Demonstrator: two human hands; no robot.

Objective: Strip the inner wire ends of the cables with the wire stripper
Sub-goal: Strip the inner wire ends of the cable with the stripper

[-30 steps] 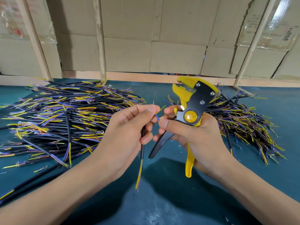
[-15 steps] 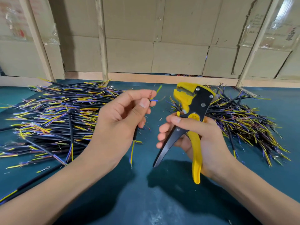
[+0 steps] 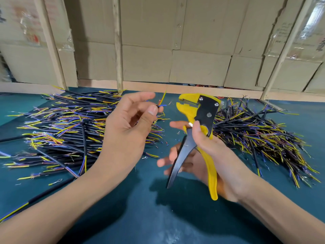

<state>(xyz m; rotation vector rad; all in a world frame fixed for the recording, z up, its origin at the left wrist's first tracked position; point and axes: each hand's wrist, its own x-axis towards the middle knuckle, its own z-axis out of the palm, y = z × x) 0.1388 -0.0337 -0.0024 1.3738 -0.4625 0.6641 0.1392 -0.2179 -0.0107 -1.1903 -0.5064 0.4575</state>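
Observation:
My left hand (image 3: 128, 124) pinches one black cable (image 3: 161, 105) between thumb and fingers, and its yellow and blue inner wires stick out past my fingertips. Most of that cable is hidden behind my palm. My right hand (image 3: 209, 150) grips the yellow and black wire stripper (image 3: 200, 117) by its handles, jaws pointing up and left. The handles are spread apart. The wire ends sit a short gap left of the stripper's jaws, not touching them.
A big pile of black cables (image 3: 66, 131) with yellow and blue ends lies on the teal table (image 3: 158, 217) at the left. A second pile (image 3: 260, 136) lies at the right. Small insulation bits (image 3: 158, 143) are scattered between them. Cardboard boxes (image 3: 175, 50) and wooden posts stand behind.
My left hand has lifted the cable up and away from my right hand, then held its end beside the jaws. My right hand has turned the stripper more upright and let its handles open.

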